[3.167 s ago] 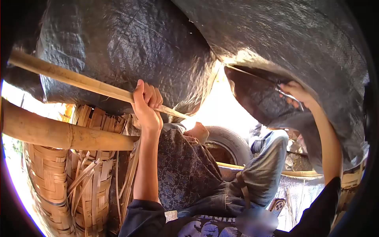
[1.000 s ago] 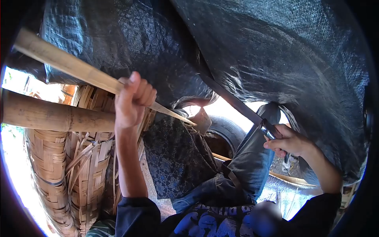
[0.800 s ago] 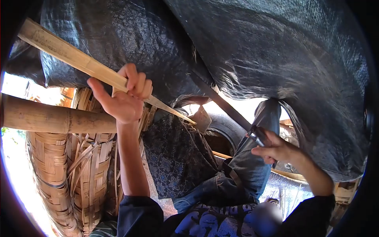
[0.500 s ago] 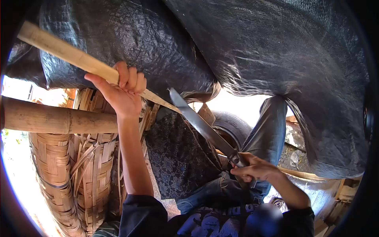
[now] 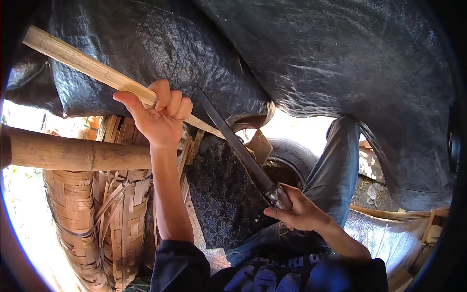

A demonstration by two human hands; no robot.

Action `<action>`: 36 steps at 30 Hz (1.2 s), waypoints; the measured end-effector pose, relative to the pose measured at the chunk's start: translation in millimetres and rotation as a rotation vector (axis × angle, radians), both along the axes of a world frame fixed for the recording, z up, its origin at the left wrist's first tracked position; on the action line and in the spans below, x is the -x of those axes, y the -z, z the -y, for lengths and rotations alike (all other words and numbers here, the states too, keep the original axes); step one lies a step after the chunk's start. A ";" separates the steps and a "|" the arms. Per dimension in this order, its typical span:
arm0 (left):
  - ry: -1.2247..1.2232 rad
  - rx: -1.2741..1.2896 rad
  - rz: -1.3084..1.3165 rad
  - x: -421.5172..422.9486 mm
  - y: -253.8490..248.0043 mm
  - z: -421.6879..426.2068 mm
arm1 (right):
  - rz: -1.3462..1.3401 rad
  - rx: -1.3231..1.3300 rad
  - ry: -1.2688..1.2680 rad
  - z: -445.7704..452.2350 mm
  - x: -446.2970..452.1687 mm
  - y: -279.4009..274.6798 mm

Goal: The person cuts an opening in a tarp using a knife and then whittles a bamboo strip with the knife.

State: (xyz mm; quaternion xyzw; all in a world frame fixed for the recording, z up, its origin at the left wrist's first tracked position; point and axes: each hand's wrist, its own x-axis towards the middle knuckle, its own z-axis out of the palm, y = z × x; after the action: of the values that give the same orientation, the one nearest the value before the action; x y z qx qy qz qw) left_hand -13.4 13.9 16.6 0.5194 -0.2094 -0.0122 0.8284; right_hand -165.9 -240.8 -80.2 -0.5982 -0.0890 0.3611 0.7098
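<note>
My left hand (image 5: 163, 114) is raised and wrapped round a long flat bamboo strip (image 5: 82, 59), its thumb sticking out. The strip slants from the upper left down toward my lap, and its lower end is hidden behind the blade. In my right hand (image 5: 296, 209) is the handle of a long dark knife (image 5: 238, 148). The blade points up and to the left, crossing in front of the strip near its lower end. Patterned dark cloth (image 5: 219, 204) covers one leg beneath the blade.
Woven bamboo baskets (image 5: 73, 209) stand at the left, with a thick bamboo pole (image 5: 78, 152) across them. Dark plastic sheeting (image 5: 340, 58) hangs low overhead. A tyre (image 5: 294, 155) lies beyond my legs, and a silvery sheet (image 5: 379, 233) is at the right.
My right hand has come from the far right down and inward with the knife, whose blade now crosses the strip. My left hand's thumb has spread, and the strip's upper end has shifted.
</note>
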 end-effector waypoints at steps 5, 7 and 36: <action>0.047 -0.010 0.033 0.2 1.5 3.2 | -0.052 0.027 0.001 -1.9 -6.0 -28.1; -0.054 0.063 -0.031 2.1 2.5 7.8 | -0.095 0.131 -0.029 -9.9 -2.1 -13.4; -0.064 0.061 0.090 4.1 -0.3 9.4 | 0.011 0.175 0.092 -7.8 -4.8 -0.4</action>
State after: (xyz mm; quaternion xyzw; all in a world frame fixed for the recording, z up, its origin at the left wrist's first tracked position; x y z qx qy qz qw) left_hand -17.5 4.5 16.9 0.5002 -0.2302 0.0441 0.8336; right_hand -161.1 -233.0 -79.9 -0.6634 -0.0333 0.3313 0.6701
